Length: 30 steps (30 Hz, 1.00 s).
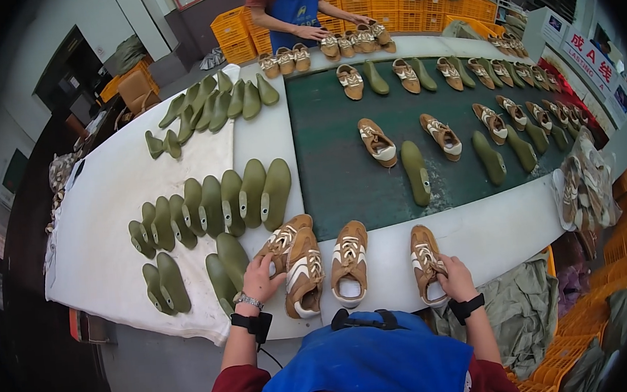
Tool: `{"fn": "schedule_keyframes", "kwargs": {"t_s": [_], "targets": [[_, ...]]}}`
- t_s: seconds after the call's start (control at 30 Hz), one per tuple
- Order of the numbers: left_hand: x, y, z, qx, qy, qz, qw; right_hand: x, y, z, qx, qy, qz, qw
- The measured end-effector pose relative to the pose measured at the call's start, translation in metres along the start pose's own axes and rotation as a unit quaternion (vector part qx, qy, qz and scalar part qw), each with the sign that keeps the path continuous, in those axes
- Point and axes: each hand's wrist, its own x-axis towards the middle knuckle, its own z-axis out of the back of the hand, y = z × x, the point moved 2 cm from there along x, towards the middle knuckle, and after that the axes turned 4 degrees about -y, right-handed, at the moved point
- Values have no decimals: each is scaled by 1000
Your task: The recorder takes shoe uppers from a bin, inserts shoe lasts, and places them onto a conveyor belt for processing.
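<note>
My left hand (260,280) is closed at the heel end of a brown-and-white sneaker (282,240), which lies slantwise and partly behind a second sneaker (305,272). A third sneaker (349,262) stands just right of these, its toe pointing away from me. Farther right, my right hand (458,277) grips the side of another brown sneaker (425,256) near its heel opening. Beside my left hand lie green shoe lasts (233,255), partly hidden by my hand and wrist. The fingertips of both hands are partly hidden against the shoes.
A green conveyor belt (335,187) carries sneakers and green lasts. More lasts (253,190) stand in rows on the white cloth (108,212) to the left. Across the table a co-worker (292,13) handles sneakers. Bagged shoes (585,182) lie right; orange crates (562,361) stand below.
</note>
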Motion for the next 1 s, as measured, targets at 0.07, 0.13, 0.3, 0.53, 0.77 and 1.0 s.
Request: {"fn": "schedule_keyframes", "kwargs": {"t_s": [0.07,0.13,0.3,0.53,0.77,1.0], "targets": [[4,-7,-1,-64,66,10,996,12,20,6,-15,-62,42,997],[4,-19,-7,72,156,3,985,24,45,6,76,-94,97,988],[4,-21,-11,102,340,91,930,42,104,-48,117,147,126,974],[-33,-28,-27,20,219,176,959,51,139,-128,64,253,125,957],[-31,-17,-17,48,89,227,969,61,170,-166,135,287,149,937],[-28,-16,5,41,79,212,973,74,156,-152,142,272,145,941]]}}
